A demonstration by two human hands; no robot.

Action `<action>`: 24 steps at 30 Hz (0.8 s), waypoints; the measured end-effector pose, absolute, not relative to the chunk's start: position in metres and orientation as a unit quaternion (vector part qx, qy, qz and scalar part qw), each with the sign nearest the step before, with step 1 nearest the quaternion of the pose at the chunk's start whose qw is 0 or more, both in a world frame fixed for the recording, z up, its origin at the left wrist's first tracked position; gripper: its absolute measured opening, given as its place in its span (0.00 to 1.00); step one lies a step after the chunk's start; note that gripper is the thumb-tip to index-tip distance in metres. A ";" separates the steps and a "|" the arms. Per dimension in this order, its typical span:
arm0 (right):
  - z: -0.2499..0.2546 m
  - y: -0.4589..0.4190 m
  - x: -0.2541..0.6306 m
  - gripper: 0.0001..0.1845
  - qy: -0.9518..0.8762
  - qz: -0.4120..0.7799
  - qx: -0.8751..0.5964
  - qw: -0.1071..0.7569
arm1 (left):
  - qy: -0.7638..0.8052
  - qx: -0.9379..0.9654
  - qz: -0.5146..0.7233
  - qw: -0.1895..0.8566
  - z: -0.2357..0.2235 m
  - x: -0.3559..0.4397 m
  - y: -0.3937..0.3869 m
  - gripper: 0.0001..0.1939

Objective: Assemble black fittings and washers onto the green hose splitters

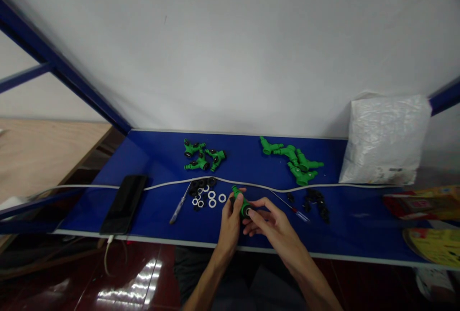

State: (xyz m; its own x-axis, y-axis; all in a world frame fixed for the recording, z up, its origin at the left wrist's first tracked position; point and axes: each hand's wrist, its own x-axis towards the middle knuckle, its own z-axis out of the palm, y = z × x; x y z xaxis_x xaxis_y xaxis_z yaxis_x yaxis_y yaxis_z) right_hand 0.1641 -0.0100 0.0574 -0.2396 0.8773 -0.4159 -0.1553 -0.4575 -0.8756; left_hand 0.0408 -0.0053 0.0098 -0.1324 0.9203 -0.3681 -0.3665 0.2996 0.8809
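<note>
A long, thin white cable (247, 185) is running across the flat blue counter (239, 157). On its near side, the left hand (230, 224) is gripping a green plastic branched connector (245, 204), while the right hand (275, 222) is touching the connector's black end. Left of the hands, still nearside of the cable, flat white rings (209, 195), round black pieces (212, 182) and a clear-handled screwdriver (176, 213) are lying; to the right, a second screwdriver (300, 214) and small black parts (323, 210) are resting. Beyond the cable, three black-fitted green connectors (199, 162) and a plain green cluster (296, 174) are sitting. A flat black phone (124, 205) is covering part of the cable.
</note>
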 end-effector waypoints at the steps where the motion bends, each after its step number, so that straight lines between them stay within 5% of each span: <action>1: 0.058 -0.011 0.163 0.24 -0.361 0.701 -0.491 0.371 | 0.531 0.253 0.537 0.605 0.009 0.042 -0.006 0.24; 15: 0.053 -0.015 0.158 0.24 -0.362 0.677 -0.494 0.408 | 0.499 0.185 0.572 0.624 -0.001 0.054 -0.013 0.28; 24: 0.053 -0.017 0.171 0.20 -0.431 0.628 -0.517 0.391 | 0.448 0.210 0.548 0.674 0.013 0.017 -0.011 0.19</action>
